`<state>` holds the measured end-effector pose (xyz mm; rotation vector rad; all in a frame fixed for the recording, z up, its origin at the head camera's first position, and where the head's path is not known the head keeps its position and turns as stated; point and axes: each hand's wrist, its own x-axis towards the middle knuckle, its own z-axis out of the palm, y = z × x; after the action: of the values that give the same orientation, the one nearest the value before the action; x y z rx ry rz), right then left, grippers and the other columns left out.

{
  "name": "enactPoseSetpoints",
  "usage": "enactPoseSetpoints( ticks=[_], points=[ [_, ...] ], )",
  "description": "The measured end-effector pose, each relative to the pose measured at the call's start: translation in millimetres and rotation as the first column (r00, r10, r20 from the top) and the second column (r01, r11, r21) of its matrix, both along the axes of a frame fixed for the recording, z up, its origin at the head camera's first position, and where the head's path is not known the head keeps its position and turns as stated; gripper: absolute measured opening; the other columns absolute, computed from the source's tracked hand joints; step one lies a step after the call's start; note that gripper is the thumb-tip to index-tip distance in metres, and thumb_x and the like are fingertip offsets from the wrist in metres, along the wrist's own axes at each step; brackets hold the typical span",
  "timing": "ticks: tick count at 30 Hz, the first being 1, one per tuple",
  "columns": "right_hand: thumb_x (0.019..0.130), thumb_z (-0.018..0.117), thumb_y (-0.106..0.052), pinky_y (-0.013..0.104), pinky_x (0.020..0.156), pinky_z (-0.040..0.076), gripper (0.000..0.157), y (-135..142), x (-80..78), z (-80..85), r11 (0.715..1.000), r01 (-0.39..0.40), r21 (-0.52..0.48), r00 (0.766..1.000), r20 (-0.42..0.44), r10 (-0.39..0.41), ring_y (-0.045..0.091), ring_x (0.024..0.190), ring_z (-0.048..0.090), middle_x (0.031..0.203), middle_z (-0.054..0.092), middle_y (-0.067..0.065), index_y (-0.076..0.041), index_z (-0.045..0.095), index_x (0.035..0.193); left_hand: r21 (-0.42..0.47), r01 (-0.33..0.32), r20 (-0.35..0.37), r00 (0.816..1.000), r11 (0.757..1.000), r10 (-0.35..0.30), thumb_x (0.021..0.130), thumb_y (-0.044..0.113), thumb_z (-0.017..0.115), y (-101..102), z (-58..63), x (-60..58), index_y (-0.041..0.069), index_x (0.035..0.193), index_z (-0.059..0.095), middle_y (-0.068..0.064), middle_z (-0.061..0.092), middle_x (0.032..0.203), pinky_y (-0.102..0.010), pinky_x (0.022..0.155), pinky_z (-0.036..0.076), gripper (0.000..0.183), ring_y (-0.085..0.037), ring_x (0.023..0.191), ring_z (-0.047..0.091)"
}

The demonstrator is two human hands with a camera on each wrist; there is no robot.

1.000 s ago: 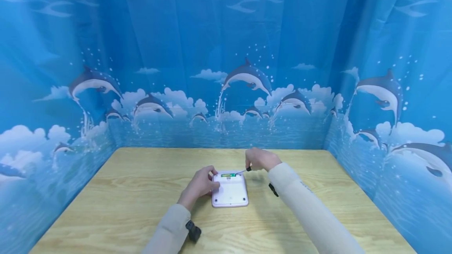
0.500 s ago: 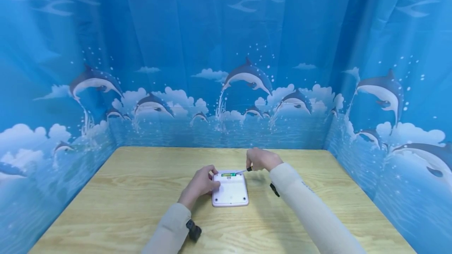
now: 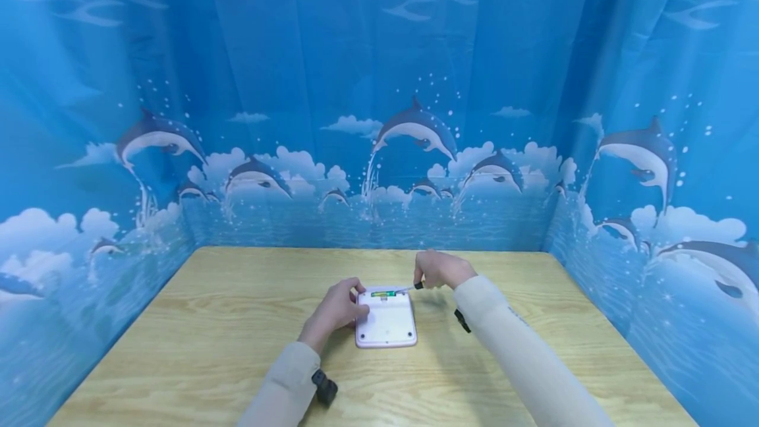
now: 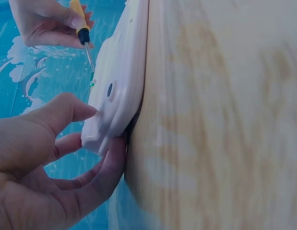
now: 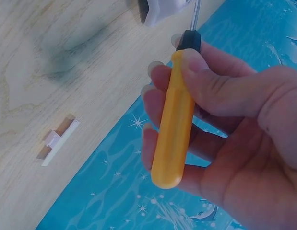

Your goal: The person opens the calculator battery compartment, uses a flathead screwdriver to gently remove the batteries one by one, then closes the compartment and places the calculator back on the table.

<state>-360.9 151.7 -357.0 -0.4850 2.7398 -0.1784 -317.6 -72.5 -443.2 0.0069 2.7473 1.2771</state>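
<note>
A flat white, pink-edged device (image 3: 387, 327) lies on the table with its underside up, small dark feet at its corners. It looks like a calculator, but its face is hidden. A green battery (image 3: 383, 294) sits in the open slot near its far edge. My left hand (image 3: 335, 308) holds the device's left side, thumb on top and fingers at the edge and below. In my right hand (image 5: 244, 105) is a screwdriver (image 5: 173, 120) with a yellow handle and black collar. Its metal tip meets the battery's right end in the head view.
The right wrist view has a small white battery cover (image 5: 60, 141) with a tab lying on the wooden table (image 3: 237, 361). Blue dolphin-print curtains (image 3: 379, 84) enclose the table's back and sides. Black wrist cameras sit on both sleeves.
The right hand has shifted very slightly right with the screwdriver still in its grip. The left hand, the device and the battery look the same.
</note>
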Motion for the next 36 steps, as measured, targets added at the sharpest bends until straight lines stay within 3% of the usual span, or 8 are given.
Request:
enactPoseSetpoints(
  ticks=[13, 18, 22, 27, 29, 32, 36],
  points=[
    [0.094, 0.067, 0.004, 0.041, 0.085, 0.065, 0.03, 0.2, -1.5, -1.7, 1.0, -0.007, -0.018, 1.0, 0.017, 0.008, 0.023, 0.096, 0.076, 0.12, 0.076, 0.003, -0.014, 0.079, 0.115, 0.012, 0.012, 0.002, 1.0, 1.0, -0.012, 0.086, 0.007, 0.079, -2.8, -2.1, 0.9, 0.011, 0.11, 0.063, -0.011, 0.06, 0.097, -0.028, 0.059, 0.057, 0.03, -0.022, 0.075, 0.062],
    [0.094, 0.065, 0.006, 0.033, 0.08, 0.062, 0.031, 1.4, -1.7, -1.3, 0.998, -0.051, -0.023, 0.999, 0.003, 0.051, 0.023, 0.106, 0.073, 0.122, 0.076, 0.004, -0.014, 0.079, 0.114, 0.016, 0.015, 0.0, 1.0, 1.0, -0.015, 0.086, 0.008, 0.079, -3.5, -5.1, 0.3, 0.011, 0.11, 0.063, -0.011, 0.06, 0.097, -0.029, 0.059, 0.058, 0.03, -0.022, 0.074, 0.062],
    [0.097, 0.064, 0.004, 0.038, 0.09, 0.062, 0.03, 0.5, -0.2, 2.1, 0.997, -0.078, -0.008, 0.997, -0.016, 0.077, 0.028, 0.118, 0.069, 0.123, 0.076, 0.004, -0.015, 0.08, 0.113, 0.015, 0.02, -0.002, 1.0, 1.0, -0.02, 0.086, 0.007, 0.08, -2.9, -5.2, -0.3, 0.011, 0.11, 0.063, -0.011, 0.06, 0.096, -0.029, 0.058, 0.057, 0.03, -0.022, 0.074, 0.062],
    [0.098, 0.062, 0.005, 0.044, 0.099, 0.06, 0.03, -7.3, 4.4, 8.2, 0.995, -0.077, 0.061, 0.995, -0.052, 0.08, 0.029, 0.12, 0.068, 0.122, 0.075, 0.005, -0.015, 0.079, 0.113, 0.017, 0.021, -0.004, 1.0, 1.0, -0.021, 0.086, 0.007, 0.08, -2.2, -4.9, -2.6, 0.012, 0.11, 0.063, -0.011, 0.059, 0.096, -0.029, 0.058, 0.057, 0.03, -0.022, 0.074, 0.061],
    [0.099, 0.061, 0.005, 0.041, 0.094, 0.062, 0.03, -12.2, 6.5, 10.0, 0.993, -0.071, 0.096, 0.994, -0.077, 0.079, 0.027, 0.116, 0.069, 0.12, 0.075, 0.004, -0.014, 0.079, 0.113, 0.019, 0.02, -0.005, 1.0, 1.0, -0.02, 0.086, 0.007, 0.08, -2.0, -4.4, -3.4, 0.012, 0.109, 0.063, -0.011, 0.059, 0.096, -0.029, 0.058, 0.057, 0.03, -0.022, 0.074, 0.061],
    [0.1, 0.061, 0.002, 0.033, 0.079, 0.059, 0.024, -20.1, 10.1, 11.9, 0.989, -0.064, 0.136, 0.989, -0.126, 0.081, 0.02, 0.097, 0.069, 0.108, 0.075, 0.003, -0.013, 0.078, 0.107, 0.019, 0.021, -0.004, 1.0, 1.0, -0.021, 0.086, 0.008, 0.08, -2.0, -3.8, -3.5, 0.012, 0.109, 0.062, -0.011, 0.059, 0.096, -0.029, 0.058, 0.057, 0.029, -0.022, 0.074, 0.062],
    [0.101, 0.062, -0.004, 0.029, 0.064, 0.045, 0.015, -29.9, 13.4, 12.5, 0.983, -0.051, 0.174, 0.984, -0.157, 0.079, 0.014, 0.07, 0.05, 0.083, 0.066, 0.003, -0.01, 0.074, 0.096, 0.021, 0.018, 0.002, 1.0, 1.0, -0.018, 0.086, 0.008, 0.08, -2.1, -4.3, -3.1, 0.012, 0.107, 0.062, -0.011, 0.059, 0.096, -0.029, 0.058, 0.057, 0.028, -0.022, 0.074, 0.062]
  ],
)
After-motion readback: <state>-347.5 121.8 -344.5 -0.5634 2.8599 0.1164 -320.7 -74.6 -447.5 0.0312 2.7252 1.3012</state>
